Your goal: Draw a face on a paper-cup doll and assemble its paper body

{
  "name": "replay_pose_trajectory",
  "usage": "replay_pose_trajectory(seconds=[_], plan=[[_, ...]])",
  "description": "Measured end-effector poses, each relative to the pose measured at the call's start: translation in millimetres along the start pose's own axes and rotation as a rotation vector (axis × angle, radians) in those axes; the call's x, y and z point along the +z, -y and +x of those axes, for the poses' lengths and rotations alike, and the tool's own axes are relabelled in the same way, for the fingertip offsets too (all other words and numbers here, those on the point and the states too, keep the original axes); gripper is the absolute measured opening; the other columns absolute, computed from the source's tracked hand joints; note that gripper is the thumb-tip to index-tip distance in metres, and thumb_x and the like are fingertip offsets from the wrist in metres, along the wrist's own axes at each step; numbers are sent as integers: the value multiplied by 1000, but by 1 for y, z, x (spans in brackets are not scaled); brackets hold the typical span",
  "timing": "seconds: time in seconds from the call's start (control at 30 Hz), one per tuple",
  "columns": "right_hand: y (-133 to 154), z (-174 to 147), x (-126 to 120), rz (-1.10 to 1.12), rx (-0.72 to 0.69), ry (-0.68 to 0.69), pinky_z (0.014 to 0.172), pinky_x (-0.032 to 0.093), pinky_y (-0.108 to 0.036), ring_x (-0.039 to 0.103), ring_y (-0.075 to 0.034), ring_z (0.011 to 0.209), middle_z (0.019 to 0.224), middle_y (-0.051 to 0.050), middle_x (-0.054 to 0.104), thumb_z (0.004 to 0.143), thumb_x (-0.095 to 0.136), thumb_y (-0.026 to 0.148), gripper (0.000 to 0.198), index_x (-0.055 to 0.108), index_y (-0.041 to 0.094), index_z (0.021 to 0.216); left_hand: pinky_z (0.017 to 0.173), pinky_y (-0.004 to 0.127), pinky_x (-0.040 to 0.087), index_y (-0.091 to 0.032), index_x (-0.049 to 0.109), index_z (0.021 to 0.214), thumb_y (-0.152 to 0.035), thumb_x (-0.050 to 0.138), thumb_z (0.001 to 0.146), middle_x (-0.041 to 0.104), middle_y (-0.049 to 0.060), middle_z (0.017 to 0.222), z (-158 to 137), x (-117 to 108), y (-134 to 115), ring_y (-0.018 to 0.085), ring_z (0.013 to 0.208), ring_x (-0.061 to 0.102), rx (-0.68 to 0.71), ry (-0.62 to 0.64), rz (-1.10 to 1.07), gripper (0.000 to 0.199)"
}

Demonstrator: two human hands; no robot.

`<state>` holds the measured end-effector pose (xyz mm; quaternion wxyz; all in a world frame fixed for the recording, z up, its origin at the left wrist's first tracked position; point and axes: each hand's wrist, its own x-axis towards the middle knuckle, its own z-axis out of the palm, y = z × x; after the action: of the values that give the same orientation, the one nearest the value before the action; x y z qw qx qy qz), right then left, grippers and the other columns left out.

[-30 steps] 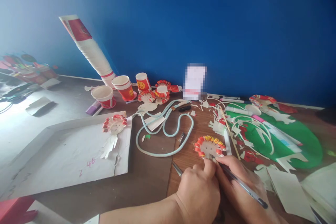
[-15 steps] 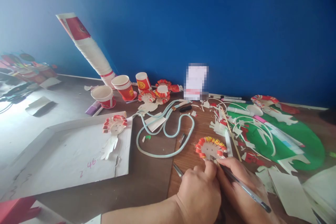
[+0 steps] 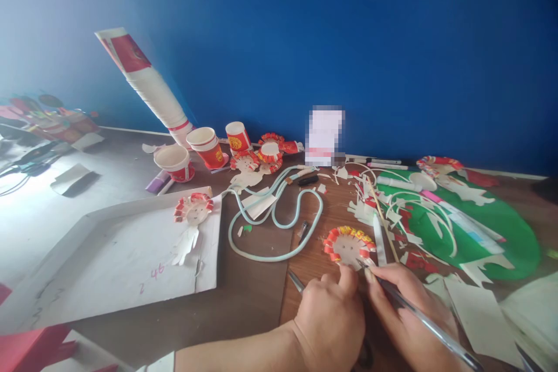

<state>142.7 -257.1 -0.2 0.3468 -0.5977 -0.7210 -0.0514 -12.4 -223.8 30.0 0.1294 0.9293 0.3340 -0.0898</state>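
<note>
My left hand (image 3: pixel 330 317) is closed on the lower edge of a paper-cup cutout (image 3: pixel 347 246), a pale round disc ringed with curled red and yellow strips. Two small dots show on the disc. A clear pen (image 3: pixel 429 324) is held in my right hand (image 3: pixel 403 299), its tip touching or just over the disc's lower right part. The cutout's lower portion is hidden by my hands. Beside my left hand a pointed metal blade (image 3: pixel 297 282) sticks out.
Left, a similar cutout (image 3: pixel 194 212) lies on a white box lid (image 3: pixel 117 267). Paper cups (image 3: pixel 208 148) and a tall leaning cup stack (image 3: pixel 152 99) stand behind. A pale blue cable (image 3: pixel 261 257) loops mid-table. Right, paper scraps and markers cover a green sheet (image 3: pixel 518 238).
The pen tip has moved slightly right across the disc, and the pen's rear end reaches further down and right. My left hand has barely moved.
</note>
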Motion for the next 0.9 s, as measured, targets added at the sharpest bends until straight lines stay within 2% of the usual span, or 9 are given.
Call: replay_pose_trajectory(seconds=[0.13, 0.4, 0.6, 0.9], plan=[[1, -3, 0, 27, -12, 37, 58, 50, -22, 68, -14, 64, 77, -2, 69, 94, 50, 27, 8, 55, 21, 94, 65, 33, 57, -11, 60, 124, -25, 46, 93, 52, 16, 136, -1, 3, 0, 23, 86, 65, -11, -10, -14, 37], [1, -6, 2, 34, 6, 59, 56, 48, -22, 69, -14, 66, 80, -2, 70, 93, 52, 26, 6, 56, 21, 94, 69, 32, 58, -10, 52, 134, -19, 39, 95, 48, 19, 142, -4, 5, -3, 22, 88, 67, -40, -41, -15, 42], [1, -7, 7, 38, 46, 68, 54, 45, -22, 67, -13, 64, 79, -1, 68, 94, 52, 28, 7, 55, 21, 94, 71, 33, 59, -9, 55, 132, -22, 44, 95, 46, 18, 144, -1, 1, -2, 23, 90, 67, -26, 19, 4, 41], [1, -6, 9, 44, 39, 69, 58, 45, -23, 65, -13, 65, 79, -1, 67, 94, 53, 26, 5, 54, 21, 94, 74, 37, 61, -9, 55, 131, -14, 40, 93, 54, 14, 133, 1, -3, -3, 25, 98, 63, -71, 36, -63, 41]])
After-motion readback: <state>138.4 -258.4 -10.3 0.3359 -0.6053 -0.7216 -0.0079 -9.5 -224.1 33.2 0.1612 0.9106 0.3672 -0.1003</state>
